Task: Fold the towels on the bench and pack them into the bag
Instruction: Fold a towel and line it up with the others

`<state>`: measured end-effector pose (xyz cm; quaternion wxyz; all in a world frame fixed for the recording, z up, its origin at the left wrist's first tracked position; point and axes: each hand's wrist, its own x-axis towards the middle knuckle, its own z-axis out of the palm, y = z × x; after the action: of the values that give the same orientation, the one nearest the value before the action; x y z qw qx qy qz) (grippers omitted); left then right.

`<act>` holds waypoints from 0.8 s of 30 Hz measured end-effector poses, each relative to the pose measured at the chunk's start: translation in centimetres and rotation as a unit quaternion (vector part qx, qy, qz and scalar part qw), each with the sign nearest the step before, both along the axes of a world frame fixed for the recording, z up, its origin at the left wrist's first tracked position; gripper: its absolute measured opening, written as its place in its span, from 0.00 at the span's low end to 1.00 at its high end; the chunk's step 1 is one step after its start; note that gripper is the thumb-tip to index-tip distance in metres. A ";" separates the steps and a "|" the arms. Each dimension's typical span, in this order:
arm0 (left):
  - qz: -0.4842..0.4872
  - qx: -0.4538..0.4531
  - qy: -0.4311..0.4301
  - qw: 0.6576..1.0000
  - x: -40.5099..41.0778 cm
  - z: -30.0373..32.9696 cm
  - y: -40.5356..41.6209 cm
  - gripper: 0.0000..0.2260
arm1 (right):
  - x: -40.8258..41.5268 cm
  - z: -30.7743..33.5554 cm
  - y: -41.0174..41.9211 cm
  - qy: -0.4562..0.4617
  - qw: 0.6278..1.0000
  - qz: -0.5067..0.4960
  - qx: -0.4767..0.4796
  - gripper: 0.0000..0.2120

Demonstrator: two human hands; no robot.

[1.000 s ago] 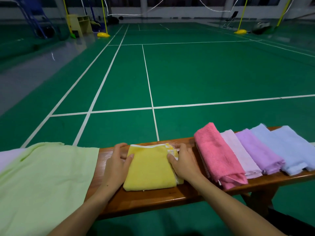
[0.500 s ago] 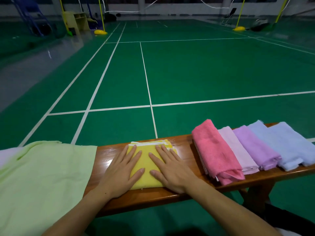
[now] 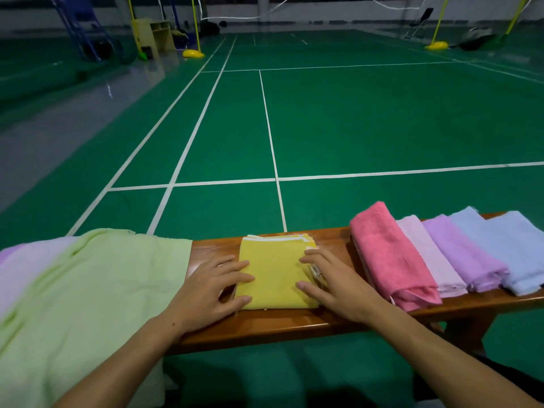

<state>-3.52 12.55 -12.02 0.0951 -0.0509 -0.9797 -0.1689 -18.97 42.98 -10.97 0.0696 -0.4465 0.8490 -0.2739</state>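
Once your left hand [image 3: 210, 291] and right hand [image 3: 332, 285] slid apart to the folded yellow towel's [image 3: 275, 278] edges, fingers spread flat, it looked ready for packing.

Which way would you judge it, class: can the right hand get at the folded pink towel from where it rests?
Probably yes. The right hand rests at the yellow towel, and the pink towel lies beside it on the bench, nothing between.

Indoor badminton hall, green court [image 3: 353, 119], net posts [image 3: 194, 25]
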 end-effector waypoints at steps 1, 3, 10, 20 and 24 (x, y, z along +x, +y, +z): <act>-0.002 -0.003 -0.007 1.000 0.4 0.1 0.0 0.24 | 0.2 -0.2 0.2 0.008 1.000 0.009 0.005 0.32; -0.007 -0.018 -0.021 1.000 0.9 0.1 0.0 0.28 | 0.5 -0.7 0.4 0.038 0.998 0.033 0.034 0.34; -0.023 -0.127 0.031 0.991 0.4 0.5 0.9 0.22 | 1.1 -0.5 -0.5 0.185 0.975 0.076 0.098 0.30; 0.025 0.065 0.037 0.997 -0.9 1.0 0.8 0.14 | 0.5 -0.5 -0.8 0.100 0.995 0.006 -0.030 0.18; 0.048 0.153 0.018 0.987 -0.9 1.3 0.9 0.12 | 0.9 0.4 -0.6 0.034 0.995 -0.020 -0.093 0.13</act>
<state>-4.40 13.50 -10.76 0.1269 0.0083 -0.9419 -0.3109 -18.09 42.36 -10.56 -0.0063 -0.4434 0.8304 -0.3373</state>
